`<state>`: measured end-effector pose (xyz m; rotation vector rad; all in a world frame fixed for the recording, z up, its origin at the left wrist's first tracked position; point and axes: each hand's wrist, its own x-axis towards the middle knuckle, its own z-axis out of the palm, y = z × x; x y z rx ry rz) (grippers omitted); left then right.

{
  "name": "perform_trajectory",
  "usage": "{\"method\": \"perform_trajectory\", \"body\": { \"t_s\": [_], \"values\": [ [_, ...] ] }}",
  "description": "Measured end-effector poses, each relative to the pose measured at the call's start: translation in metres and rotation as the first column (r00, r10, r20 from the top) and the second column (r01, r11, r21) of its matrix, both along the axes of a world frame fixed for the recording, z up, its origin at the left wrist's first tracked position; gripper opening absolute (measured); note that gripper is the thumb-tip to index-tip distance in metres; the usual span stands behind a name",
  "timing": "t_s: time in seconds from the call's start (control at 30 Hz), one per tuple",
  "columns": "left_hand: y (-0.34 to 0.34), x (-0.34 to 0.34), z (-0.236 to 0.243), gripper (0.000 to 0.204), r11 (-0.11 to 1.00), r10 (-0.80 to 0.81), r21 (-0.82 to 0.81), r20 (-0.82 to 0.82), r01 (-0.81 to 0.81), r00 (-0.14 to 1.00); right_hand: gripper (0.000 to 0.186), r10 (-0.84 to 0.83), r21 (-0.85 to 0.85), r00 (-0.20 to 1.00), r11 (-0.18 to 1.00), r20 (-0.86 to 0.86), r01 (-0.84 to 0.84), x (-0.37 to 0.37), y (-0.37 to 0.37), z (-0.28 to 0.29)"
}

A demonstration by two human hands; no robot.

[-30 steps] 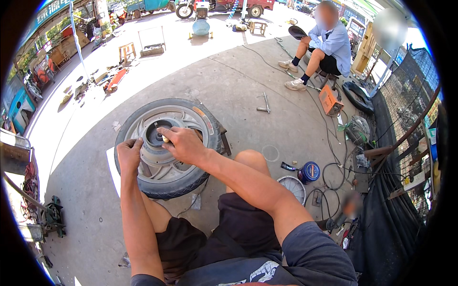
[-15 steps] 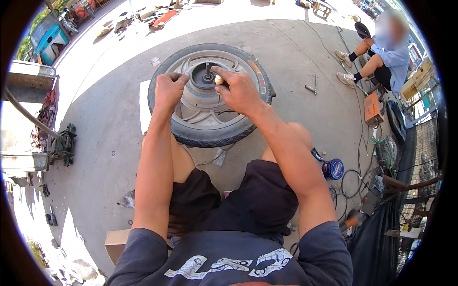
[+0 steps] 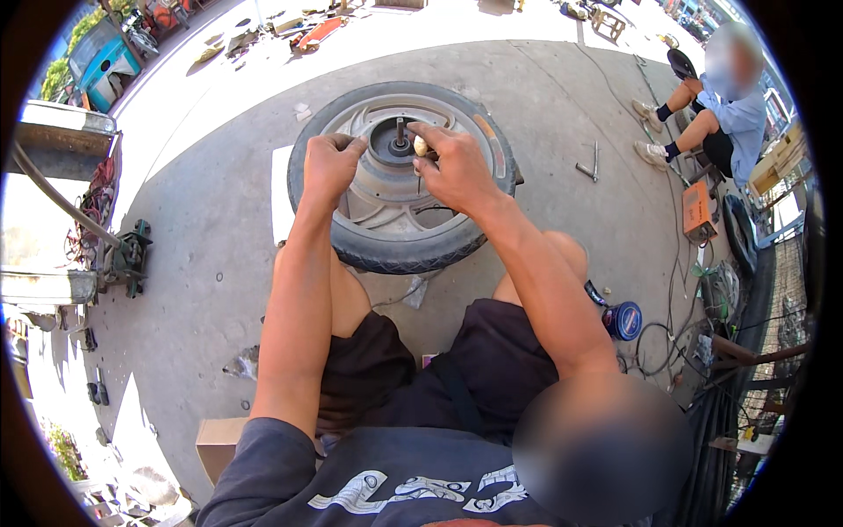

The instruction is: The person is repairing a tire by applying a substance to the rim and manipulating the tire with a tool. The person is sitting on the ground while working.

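A spoked motorcycle wheel (image 3: pixel 367 253) with a black tyre lies flat before me, raised on a support that is mostly hidden. A short axle (image 3: pixel 399 129) stands up from the dark recess of its hub (image 3: pixel 382 145). My right hand (image 3: pixel 457 176) is closed on a cream-handled tool (image 3: pixel 420 145) just right of the axle, with what looks like a thin shaft pointing down. My left hand (image 3: pixel 332 169) pinches with thumb and forefinger at the left side of the hub; anything between them is too small to make out.
A seated person (image 3: pixel 733 132) in light blue is at the right, near an orange machine (image 3: pixel 699 213), a loose tyre (image 3: pixel 740 237) and cables. A blue tub (image 3: pixel 623 321) lies beside my right knee, a T-shaped tool (image 3: pixel 587 169) farther forward. Metal equipment (image 3: pixel 123 259) stands left, a cardboard box (image 3: pixel 219 448) lower left.
The view swung downward and leftward between a second and half a second ago, then shifted slightly. Both hands remain at the hub, with little visible movement relative to the wheel.
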<state>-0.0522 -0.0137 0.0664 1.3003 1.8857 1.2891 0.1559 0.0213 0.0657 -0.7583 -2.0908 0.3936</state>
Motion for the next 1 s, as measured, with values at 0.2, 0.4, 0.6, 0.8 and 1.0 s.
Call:
{"method": "perform_trajectory", "body": {
  "t_s": [0.2, 0.4, 0.6, 0.8, 1.0],
  "values": [
    [0.0009, -0.0016, -0.0015, 0.036, 1.0, -0.01, -0.001, -0.001, 0.01, 1.0, 0.042, -0.027, -0.019, 0.999, 0.999, 0.029, 0.028, -0.0004, 0.0022, 0.0],
    [-0.0001, -0.0005, -0.0024, 0.035, 1.0, -0.002, 0.014, -0.008, 0.002, 1.0, 0.043, -0.099, 0.039, 0.99, 0.995, 0.1, 0.095, 0.0002, -0.0047, 0.002],
    [-0.0005, 0.001, -0.0011, 0.036, 1.0, -0.008, 0.009, -0.019, 0.008, 1.0, 0.034, -0.122, 0.058, 0.983, 0.992, 0.135, 0.115, -0.0007, -0.0006, 0.0026],
    [-0.0002, 0.0011, -0.0038, 0.035, 1.0, -0.005, -0.006, -0.019, 0.005, 1.0, 0.03, -0.163, 0.035, 0.971, 0.987, 0.172, 0.159, -0.0021, -0.0024, 0.0011],
    [0.0005, 0.0023, -0.0042, 0.035, 1.0, -0.005, 0.011, -0.031, 0.005, 0.999, 0.032, -0.201, 0.028, 0.96, 0.979, 0.197, 0.2, -0.0007, -0.0047, 0.0002]
  ]
}}
